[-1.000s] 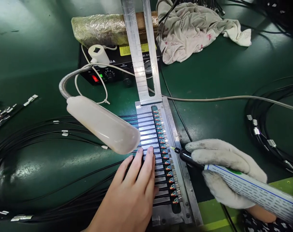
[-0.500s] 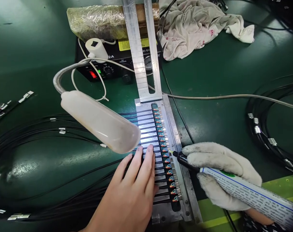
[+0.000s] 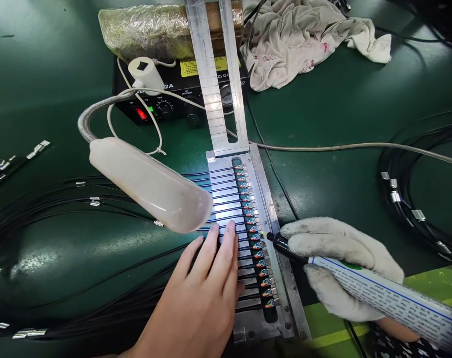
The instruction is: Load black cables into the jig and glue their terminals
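My bare left hand (image 3: 199, 293) lies with its fingers stretched out over the thin black cables on a metal fixture (image 3: 248, 334). The cables run side by side, each ending in a small connector with coloured wires; one such connector (image 3: 260, 262) sits to the right of my fingers. In a white glove, my right hand (image 3: 337, 243) is closed around a white printed glue tube (image 3: 390, 301) with a black nozzle (image 3: 281, 243). The nozzle's tip is at the right edge of the connector row, close to a connector near the middle. Part of my left thumb is hidden.
A white lamp head (image 3: 151, 186) on a bendable neck hangs over the fixture's left side. Behind stand a black control box (image 3: 173, 107), a wrapped roll (image 3: 147, 32) and a crumpled cloth (image 3: 304, 44). Coiled black cables (image 3: 393, 199) lie at the right and left.
The whole view has shifted slightly, with the fixture and lamp a little further left and up. The nozzle tip now sits slightly lower along the connector row. Both hands keep their hold.
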### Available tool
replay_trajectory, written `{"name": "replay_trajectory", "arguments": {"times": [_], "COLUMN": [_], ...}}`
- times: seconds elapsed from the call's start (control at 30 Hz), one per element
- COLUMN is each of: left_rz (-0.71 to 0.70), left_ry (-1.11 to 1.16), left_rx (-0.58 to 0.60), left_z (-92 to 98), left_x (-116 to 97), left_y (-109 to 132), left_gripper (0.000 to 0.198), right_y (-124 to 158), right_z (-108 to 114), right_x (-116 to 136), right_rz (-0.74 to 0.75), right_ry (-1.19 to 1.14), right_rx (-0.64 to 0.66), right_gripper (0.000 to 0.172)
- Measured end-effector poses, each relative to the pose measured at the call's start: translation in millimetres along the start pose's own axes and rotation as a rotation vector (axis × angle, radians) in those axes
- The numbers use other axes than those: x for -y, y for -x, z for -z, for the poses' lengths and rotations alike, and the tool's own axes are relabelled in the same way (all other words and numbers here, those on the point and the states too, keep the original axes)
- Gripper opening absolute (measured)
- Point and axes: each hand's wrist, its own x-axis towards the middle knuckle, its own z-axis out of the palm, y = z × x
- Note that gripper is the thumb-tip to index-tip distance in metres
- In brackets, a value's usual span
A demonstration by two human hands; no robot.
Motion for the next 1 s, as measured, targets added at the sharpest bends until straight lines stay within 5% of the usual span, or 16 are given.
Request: {"name": "replay_trajectory", "arguments": {"times": [0.43, 1.0], "left_rz": [0.047, -0.03], "left_ry": [0.054, 0.34], "left_rx": [-0.027, -0.23], "left_z": [-3.9, -20.9], "left_x": [-1.1, 7.0], "left_y": [0.2, 3.7], "left_gripper": [0.046, 0.039], "right_y": [1.6, 0.3], "right_z": [-0.1, -1.3], "right_x": [-0.4, -0.4], "right_rz": [0.001, 0.027], "right_ry": [0.013, 0.043], "right_rx": [-0.013, -0.04], "right_gripper": [0.037, 0.041]}}
